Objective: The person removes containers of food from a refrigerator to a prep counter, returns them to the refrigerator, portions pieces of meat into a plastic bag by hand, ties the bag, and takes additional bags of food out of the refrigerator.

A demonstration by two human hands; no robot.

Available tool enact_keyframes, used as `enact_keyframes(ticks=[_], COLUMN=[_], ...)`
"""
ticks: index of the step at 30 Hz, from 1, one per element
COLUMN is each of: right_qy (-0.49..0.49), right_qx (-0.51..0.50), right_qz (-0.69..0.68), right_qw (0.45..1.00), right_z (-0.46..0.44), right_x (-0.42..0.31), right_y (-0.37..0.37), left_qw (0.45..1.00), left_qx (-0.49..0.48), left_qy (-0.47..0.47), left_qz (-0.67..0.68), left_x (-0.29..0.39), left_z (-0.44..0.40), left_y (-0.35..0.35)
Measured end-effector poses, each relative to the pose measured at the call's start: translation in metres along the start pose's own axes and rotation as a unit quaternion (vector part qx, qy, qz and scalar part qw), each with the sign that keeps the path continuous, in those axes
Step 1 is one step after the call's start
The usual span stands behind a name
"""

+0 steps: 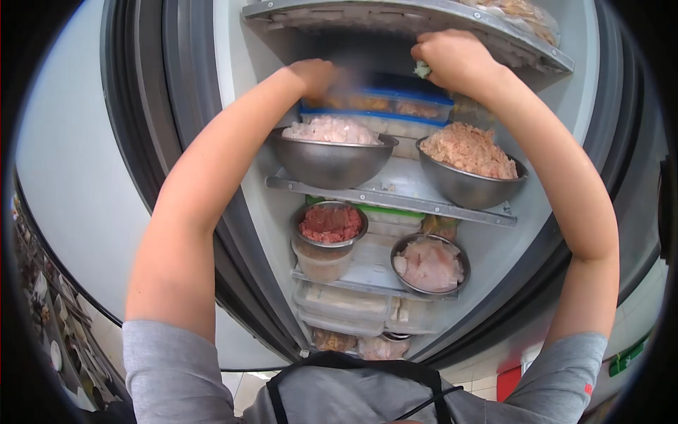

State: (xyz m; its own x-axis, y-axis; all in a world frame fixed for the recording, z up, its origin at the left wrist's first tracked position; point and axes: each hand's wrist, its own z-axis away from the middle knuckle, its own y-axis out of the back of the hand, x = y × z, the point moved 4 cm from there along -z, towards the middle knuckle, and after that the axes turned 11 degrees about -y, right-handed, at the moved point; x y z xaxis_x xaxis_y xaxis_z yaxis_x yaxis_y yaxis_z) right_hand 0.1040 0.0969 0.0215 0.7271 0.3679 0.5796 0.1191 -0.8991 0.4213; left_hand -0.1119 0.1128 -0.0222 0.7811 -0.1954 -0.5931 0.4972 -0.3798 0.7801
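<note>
Both arms reach into an upright fridge, below its frosted top shelf (424, 8). My left hand (314, 76) is above a steel bowl of pale, whitish meat (332, 131); its fingers are smeared by motion. On the right, my right hand (452, 60) is closed around a small pale green-white item (422, 69), just under the top shelf and above a steel bowl of pinkish minced meat (470, 150). Between and behind the two bowls are stacked containers with blue lids (395, 106).
A lower shelf (374, 272) holds a small bowl of red meat (330, 223), a bowl of pale fillets (429, 263) and a green-lidded container (392, 215). Clear boxes (342, 307) are beneath. Bagged food (519, 18) lies on the top shelf. An open door (78, 162) stands left.
</note>
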Motion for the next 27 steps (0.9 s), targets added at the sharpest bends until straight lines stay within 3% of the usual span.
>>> enact_keyframes(ticks=[1, 5, 7, 9, 15, 22, 24, 27], right_qy=[0.0, -0.044, -0.037, -0.096, -0.067, -0.021, 0.041, 0.056], right_qx=[0.007, -0.124, -0.112, -0.225, -0.315, -0.307, -0.254, -0.217], right_qz=[-0.037, -0.071, -0.066, -0.055, -0.11, -0.131, -0.054, 0.04], right_qw=[0.999, 0.989, 0.991, 0.968, 0.94, 0.942, 0.965, 0.974], right_z=[-0.001, -0.007, -0.01, -0.017, -0.021, -0.025, -0.026, -0.02], right_x=[0.004, 0.002, 0.002, 0.006, -0.01, -0.016, -0.022, -0.026], right_y=[-0.005, -0.027, -0.029, -0.045, -0.059, -0.077, -0.073, -0.071], left_qw=[1.0, 1.0, 1.0, 0.999, 0.998, 0.996, 0.996, 0.995], left_qx=[0.001, -0.001, 0.005, 0.01, 0.049, 0.076, 0.073, 0.073], left_qy=[0.001, 0.009, -0.004, -0.009, -0.023, -0.028, -0.02, -0.017], left_qz=[-0.004, 0.011, -0.027, -0.031, -0.043, -0.038, -0.052, -0.063], left_x=[0.0, 0.008, 0.015, 0.017, 0.01, 0.012, 0.011, 0.01], left_z=[-0.001, 0.0, 0.002, 0.001, -0.001, 0.003, 0.002, 0.001], left_y=[0.001, -0.001, 0.0, -0.002, -0.009, -0.005, -0.002, -0.003])
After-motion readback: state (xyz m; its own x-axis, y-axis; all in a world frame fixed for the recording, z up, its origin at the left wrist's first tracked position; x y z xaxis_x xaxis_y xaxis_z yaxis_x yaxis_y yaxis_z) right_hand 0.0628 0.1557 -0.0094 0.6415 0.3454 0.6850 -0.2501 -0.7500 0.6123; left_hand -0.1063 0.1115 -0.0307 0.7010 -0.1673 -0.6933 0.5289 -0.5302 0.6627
